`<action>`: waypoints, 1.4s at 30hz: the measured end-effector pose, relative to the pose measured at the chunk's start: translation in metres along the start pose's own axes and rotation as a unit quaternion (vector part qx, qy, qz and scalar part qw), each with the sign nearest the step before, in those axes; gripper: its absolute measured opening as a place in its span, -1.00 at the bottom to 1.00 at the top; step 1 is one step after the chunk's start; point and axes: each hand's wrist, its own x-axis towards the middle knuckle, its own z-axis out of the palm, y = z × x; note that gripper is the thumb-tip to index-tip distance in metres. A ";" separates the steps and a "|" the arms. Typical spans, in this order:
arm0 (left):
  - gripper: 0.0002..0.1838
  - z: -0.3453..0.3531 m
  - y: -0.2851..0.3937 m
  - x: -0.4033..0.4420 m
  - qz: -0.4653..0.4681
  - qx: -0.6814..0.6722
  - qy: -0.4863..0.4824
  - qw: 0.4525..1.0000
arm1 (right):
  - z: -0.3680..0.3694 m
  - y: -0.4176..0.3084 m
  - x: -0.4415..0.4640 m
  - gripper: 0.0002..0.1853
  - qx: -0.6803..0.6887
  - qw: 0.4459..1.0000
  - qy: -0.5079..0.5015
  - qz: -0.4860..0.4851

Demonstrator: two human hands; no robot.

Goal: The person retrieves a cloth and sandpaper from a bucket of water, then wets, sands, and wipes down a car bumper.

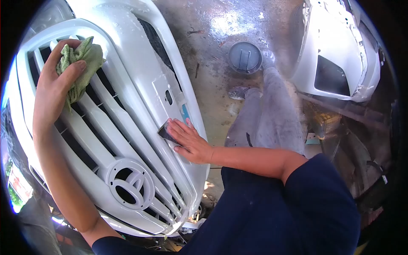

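Observation:
A white car grille [87,104] with slats and an open oval emblem frame fills the left side, part of a white front bumper panel. At its upper left, my left hand [53,91] is closed around a crumpled green cloth [87,63], held over the slats. My right hand [189,142] lies with its fingers pressed on the smooth strip beside the grille. Under those fingertips is a dark piece of sandpaper [163,131], mostly covered by the hand. Just above, the panel has a small oblong hole and a blue patch [185,111].
A round grey bucket [245,57] stands on the wet concrete floor [212,72] near my feet. Another white bumper [335,55] stands at the upper right, above a wooden block [323,121]. Dark clutter lies along the right edge and below the grille.

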 end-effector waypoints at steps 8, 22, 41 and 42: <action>-0.43 0.007 0.019 -0.010 0.032 -0.046 0.039 0.998 | -0.002 0.004 0.047 -0.28 0.024 0.992 0.119 -0.021; -0.41 0.003 0.022 -0.011 0.042 -0.023 0.022 0.999 | 0.009 -0.004 0.022 -0.34 0.024 0.992 0.125 -0.007; -0.41 -0.001 0.026 -0.010 0.038 -0.023 0.008 0.999 | -0.062 -0.008 0.138 -0.34 0.013 0.984 0.178 0.008; -0.41 -0.002 0.026 -0.011 0.035 -0.018 0.010 0.999 | -0.085 -0.016 0.137 -0.35 0.056 0.985 0.160 0.018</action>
